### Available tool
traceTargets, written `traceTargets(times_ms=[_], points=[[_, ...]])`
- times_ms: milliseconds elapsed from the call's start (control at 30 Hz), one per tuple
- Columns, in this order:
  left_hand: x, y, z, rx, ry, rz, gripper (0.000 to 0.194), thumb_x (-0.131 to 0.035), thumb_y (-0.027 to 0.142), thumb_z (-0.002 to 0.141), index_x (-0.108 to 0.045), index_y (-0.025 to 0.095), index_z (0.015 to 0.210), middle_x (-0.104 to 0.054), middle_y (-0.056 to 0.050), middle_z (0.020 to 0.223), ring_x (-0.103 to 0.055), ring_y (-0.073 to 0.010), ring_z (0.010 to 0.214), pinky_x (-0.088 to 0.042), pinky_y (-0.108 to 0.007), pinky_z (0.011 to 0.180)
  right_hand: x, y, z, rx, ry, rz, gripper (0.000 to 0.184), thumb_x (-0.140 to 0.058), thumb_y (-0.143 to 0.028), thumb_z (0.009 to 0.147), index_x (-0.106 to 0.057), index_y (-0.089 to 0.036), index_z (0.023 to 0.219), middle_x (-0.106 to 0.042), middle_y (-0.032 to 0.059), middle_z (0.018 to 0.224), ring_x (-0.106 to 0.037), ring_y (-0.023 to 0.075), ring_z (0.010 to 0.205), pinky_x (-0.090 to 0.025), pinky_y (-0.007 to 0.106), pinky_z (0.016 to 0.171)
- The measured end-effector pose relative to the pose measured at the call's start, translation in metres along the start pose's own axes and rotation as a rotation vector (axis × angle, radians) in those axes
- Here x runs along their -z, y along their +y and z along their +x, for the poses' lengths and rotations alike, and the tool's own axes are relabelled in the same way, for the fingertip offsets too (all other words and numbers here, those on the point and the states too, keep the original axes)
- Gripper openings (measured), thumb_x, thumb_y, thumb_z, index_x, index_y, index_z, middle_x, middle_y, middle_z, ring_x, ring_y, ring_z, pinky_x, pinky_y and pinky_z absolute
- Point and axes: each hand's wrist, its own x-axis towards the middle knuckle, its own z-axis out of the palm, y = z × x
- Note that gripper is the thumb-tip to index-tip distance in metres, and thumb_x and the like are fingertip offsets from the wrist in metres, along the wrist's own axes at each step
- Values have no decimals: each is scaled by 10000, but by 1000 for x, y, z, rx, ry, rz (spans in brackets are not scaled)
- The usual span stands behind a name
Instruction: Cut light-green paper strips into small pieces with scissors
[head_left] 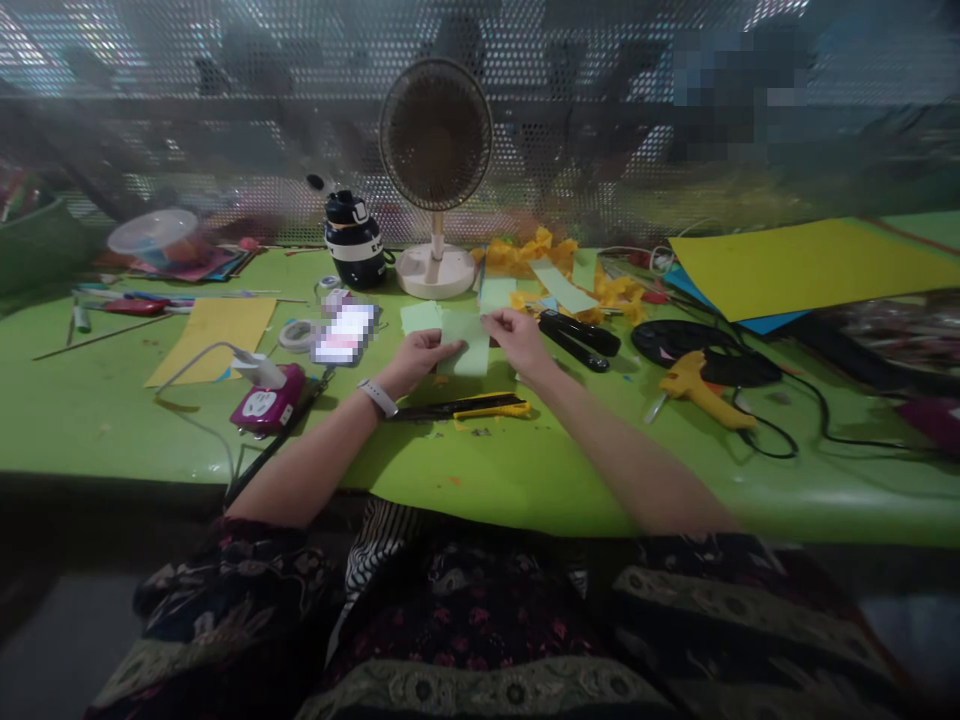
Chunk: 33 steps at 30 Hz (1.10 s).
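Between my two hands is a small piece of pale green paper point(466, 345), held up just above the table. My left hand point(418, 358) pinches its left edge, thumb lying across the front. At its upper right corner, my right hand point(516, 338) pinches with thumb and finger. Behind it lie more pale green paper pieces point(420, 317). A yellow utility knife point(495, 405) and a dark, slim tool point(431, 409) rest on the table below my hands. Right of my right hand is a black stapler point(577, 338).
A fan point(436, 140) and dark bottle point(354, 245) stand at the back. Left are a lit phone point(345, 335), tape roll point(298, 336) and purple power socket point(268, 400) with cables. Right are a yellow glue gun point(701, 390), its cord, and yellow sheets point(810, 265). Crumpled orange paper point(536, 252) lies behind.
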Motion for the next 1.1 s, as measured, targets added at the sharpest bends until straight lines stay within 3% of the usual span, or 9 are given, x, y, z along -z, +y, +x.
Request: traceTargets(times_ms=[1100], points=[[-1, -2, 0, 1, -11, 2, 216, -856, 234, 761, -734, 109, 887, -761, -57, 798, -638, -91, 587, -529, -219, 585, 0, 0, -1, -13, 13, 61, 429, -767, -632, 763, -616, -232, 721, -603, -14, 687, -572, 153, 673, -533, 318, 715]])
